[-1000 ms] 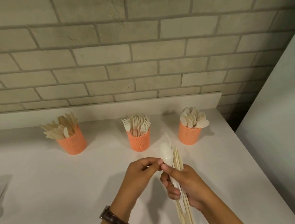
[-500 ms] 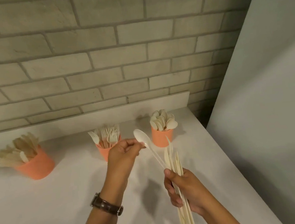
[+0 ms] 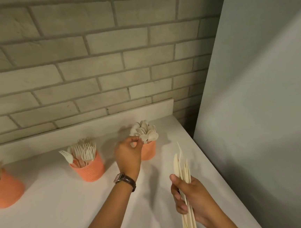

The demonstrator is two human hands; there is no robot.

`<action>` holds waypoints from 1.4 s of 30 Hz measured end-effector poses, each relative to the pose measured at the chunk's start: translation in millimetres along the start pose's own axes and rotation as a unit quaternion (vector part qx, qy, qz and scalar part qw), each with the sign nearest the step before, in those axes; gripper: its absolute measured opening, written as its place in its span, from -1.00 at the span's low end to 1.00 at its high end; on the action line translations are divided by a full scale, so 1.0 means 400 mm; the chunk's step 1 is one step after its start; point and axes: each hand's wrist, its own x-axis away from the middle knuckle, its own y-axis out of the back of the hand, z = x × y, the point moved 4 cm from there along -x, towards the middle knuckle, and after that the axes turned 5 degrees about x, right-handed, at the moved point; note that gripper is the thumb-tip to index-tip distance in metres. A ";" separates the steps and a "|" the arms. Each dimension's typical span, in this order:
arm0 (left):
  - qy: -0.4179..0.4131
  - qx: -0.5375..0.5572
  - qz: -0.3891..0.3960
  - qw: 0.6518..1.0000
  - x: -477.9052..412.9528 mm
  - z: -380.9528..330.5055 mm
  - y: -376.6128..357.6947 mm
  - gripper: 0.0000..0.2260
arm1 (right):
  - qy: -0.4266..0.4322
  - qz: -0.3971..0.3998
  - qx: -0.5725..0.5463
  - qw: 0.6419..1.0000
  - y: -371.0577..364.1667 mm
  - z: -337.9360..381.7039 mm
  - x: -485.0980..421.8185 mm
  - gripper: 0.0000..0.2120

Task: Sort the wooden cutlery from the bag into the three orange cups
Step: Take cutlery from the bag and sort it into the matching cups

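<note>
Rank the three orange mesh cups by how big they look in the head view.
Largest: far-left orange cup, cut off by the frame edge.
Then: orange cup of wooden forks.
Smallest: orange cup of wooden spoons.
Nearness to the camera may explain it.

Our left hand (image 3: 129, 152) has carried the spoon (image 3: 145, 138) from the bundle (image 3: 182, 169) to the right cup (image 3: 149, 151), at the bundle's 11 o'clock, above its rim.
</note>
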 end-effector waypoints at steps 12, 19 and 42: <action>0.063 -0.036 0.083 0.994 0.072 0.016 0.067 -0.79 | 0.022 0.025 0.081 0.996 -0.039 0.005 -0.014 -0.82; 0.143 0.122 0.107 0.976 0.232 -0.047 0.236 -0.92 | 0.029 0.117 0.103 0.987 -0.139 -0.013 -0.006 -0.83; 0.087 0.153 -0.024 0.984 0.118 0.066 0.742 -0.81 | -0.025 0.220 0.211 0.952 -0.651 -0.201 0.044 -0.85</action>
